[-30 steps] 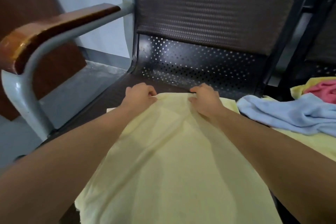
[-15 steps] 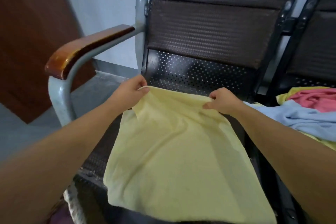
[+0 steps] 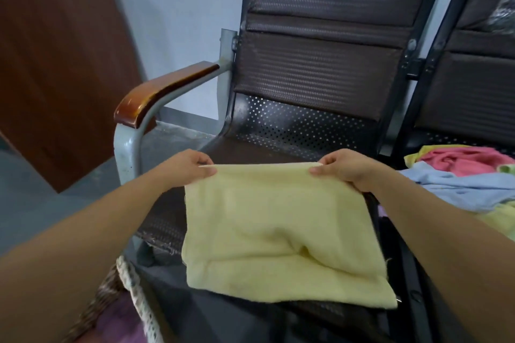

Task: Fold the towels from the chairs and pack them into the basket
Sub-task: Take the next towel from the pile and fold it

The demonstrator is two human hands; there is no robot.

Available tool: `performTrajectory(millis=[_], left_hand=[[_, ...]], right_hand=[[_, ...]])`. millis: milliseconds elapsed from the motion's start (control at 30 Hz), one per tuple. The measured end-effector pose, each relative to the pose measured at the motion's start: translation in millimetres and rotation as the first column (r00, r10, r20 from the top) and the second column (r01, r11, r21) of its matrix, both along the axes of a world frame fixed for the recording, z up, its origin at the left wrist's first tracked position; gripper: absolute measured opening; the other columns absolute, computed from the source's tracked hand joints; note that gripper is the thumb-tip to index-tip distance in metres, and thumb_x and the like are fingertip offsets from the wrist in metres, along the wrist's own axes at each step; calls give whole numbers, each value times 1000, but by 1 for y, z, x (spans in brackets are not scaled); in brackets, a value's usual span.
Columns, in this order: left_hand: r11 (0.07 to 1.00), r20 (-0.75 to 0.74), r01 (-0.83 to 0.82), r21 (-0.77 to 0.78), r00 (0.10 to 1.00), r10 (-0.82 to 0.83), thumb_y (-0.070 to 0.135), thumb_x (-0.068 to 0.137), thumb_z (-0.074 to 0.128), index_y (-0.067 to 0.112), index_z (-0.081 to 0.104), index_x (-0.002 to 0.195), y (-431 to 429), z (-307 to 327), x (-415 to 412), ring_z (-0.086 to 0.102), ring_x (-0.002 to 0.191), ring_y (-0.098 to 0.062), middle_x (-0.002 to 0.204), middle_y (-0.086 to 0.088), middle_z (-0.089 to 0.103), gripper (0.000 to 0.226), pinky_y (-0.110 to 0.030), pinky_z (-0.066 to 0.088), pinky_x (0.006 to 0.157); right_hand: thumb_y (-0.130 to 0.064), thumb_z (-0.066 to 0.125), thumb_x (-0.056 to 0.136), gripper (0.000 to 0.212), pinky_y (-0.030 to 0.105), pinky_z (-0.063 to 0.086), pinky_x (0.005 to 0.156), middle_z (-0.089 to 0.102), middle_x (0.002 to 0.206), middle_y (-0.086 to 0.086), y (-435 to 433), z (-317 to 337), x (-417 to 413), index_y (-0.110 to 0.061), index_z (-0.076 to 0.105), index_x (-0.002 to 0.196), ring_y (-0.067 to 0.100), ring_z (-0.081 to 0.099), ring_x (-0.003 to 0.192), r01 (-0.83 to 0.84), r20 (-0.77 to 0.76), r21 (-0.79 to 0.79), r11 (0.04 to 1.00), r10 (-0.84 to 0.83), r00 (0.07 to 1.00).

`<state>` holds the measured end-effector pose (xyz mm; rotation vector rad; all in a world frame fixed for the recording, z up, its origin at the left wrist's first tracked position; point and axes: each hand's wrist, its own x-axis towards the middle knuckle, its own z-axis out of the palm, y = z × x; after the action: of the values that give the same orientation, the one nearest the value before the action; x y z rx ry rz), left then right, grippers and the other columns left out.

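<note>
Surroundings: a dark chair (image 3: 306, 72) with a perforated metal seat and a wood-capped armrest (image 3: 164, 89) fills the upper centre. A brown board (image 3: 61, 58) leans on the wall at 10 o'clock. On the neighbouring seat at 3 o'clock lies a loose pile with a blue towel (image 3: 459, 189) under a pink towel (image 3: 462, 159), and pale yellow cloth shows at the pile's edges. The woven rim of the basket (image 3: 131, 281) shows at 7 o'clock, with something purple inside. Both forearms cross the lower frame, and the left one hides part of the basket.

Task item: the yellow towel (image 3: 278, 231) is held in the air before the front edge of the seat, clear of the pile. It covers the seat front behind it. Its top edge runs level from 9 to 3 o'clock, and its long axis appears to follow that line. The cloth hangs down from that edge, with a soft crease low down and the bottom corner drifting toward 5 o'clock.

Hands: the left hand (image 3: 192, 166) pinches the top left corner between thumb and curled fingers. The right hand (image 3: 348, 168) pinches the top right corner likewise.
</note>
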<state>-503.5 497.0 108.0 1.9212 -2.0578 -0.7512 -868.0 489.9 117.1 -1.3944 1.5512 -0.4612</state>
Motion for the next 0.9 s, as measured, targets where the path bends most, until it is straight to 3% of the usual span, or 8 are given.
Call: performTrajectory(millis=[67,233,433,533,600,700,800,900], left_hand=[[994,11,-51,-92,999,53,36,95,64,28,71,89,-13,-16,-5,65,85,-14,87,7,70,12,-27,45,68],[984,21,-72,-160,997,76,28,93,66,28,70,84,-47,-55,-18,61,80,-9,87,8,67,9,-29,47,75],[978,143,11,-207,989,20,37,79,68,37,56,66,-67,-93,-20,60,91,-19,91,4,65,17,-38,50,84],[980,142,11,-200,990,18,33,79,71,41,53,65,-69,-95,-19,57,91,-20,89,3,59,24,-39,48,84],[981,150,18,-195,989,12,29,83,71,37,59,74,-68,-95,-20,54,93,-21,89,3,54,17,-36,45,85],[978,209,1,-211,977,44,24,90,64,21,65,91,-66,-95,-27,53,96,-24,91,-3,58,3,-37,45,85],[981,396,39,-189,917,40,32,98,55,28,62,108,-61,-93,-33,52,109,-31,111,-9,60,13,-43,41,96],[982,351,45,-184,936,23,29,99,58,23,62,115,-55,-93,-29,50,105,-28,111,-8,53,18,-42,42,98]], right_hand=[[-25,77,86,18,27,57,60,76,85,10,-13,-21,6,-8,76,89,17,69,67,87,-85,-117,989,-97,992],[-19,63,94,16,29,49,62,73,91,7,-39,-67,15,-9,74,92,15,61,73,-55,-424,-209,976,-40,905],[-23,73,86,11,28,40,73,66,102,9,-57,-111,9,-13,69,89,22,60,91,-80,-487,-306,949,-83,869],[-27,73,89,27,31,44,81,45,123,9,-59,-115,6,-19,60,111,24,57,86,-99,-502,-279,955,-57,863],[-30,71,90,41,35,47,91,43,129,10,-62,-114,5,-18,55,126,27,58,97,-135,-560,-244,960,-26,828],[-36,70,89,33,39,51,87,61,117,6,-64,-110,4,-16,60,114,26,59,99,-118,-596,-215,969,-35,802],[-40,67,90,23,43,52,81,67,94,5,-57,-105,6,-18,62,91,26,60,90,-102,-624,-230,968,-67,779],[-39,62,94,22,42,49,75,64,88,2,-46,-101,6,-17,58,90,24,59,86,-84,-588,-278,957,-100,803]])
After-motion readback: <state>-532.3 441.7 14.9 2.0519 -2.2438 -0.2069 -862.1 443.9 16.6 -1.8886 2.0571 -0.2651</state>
